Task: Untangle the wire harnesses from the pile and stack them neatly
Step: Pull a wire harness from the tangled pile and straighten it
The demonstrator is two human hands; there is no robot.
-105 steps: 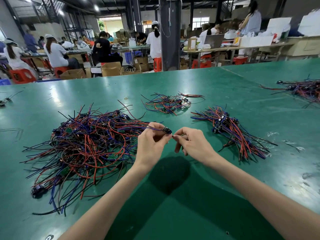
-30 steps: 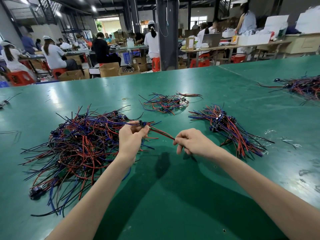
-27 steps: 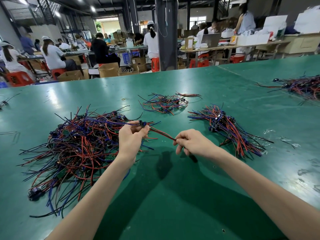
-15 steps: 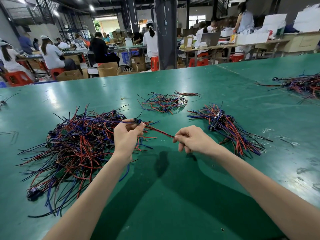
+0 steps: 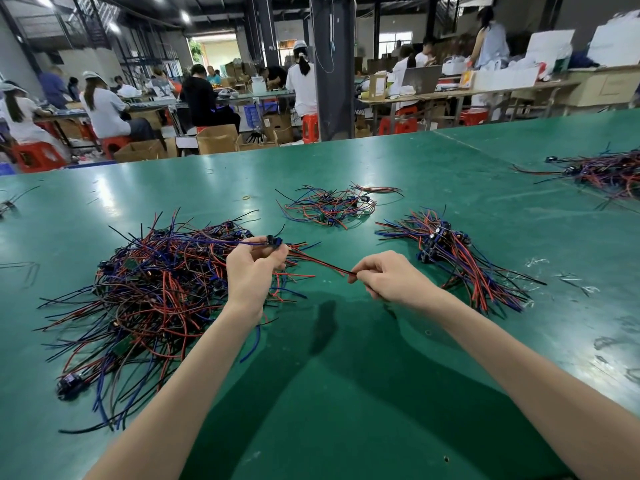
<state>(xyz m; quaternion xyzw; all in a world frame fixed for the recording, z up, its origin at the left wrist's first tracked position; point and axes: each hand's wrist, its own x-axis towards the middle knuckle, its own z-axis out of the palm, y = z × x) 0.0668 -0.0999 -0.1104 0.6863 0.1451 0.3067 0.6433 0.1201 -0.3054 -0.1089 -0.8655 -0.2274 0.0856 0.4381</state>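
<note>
My left hand (image 5: 252,271) grips the small black connector block (image 5: 274,241) and my right hand (image 5: 391,278) pinches its thin red-and-black wires (image 5: 320,266) — I'd pull slowly, clear of the tangled red-and-blue wire pile (image 5: 156,289).

Ceiling lamps (image 5: 185,17) far overhead light my green table (image 5: 107,195) brightly, leaving pale glare at far left. My arms (image 5: 194,375) cast soft shadows near me. The wire harness (image 5: 318,261) looks sharp and the far workers (image 5: 100,109) slightly blurred. The wide lens bows the edges.
</note>
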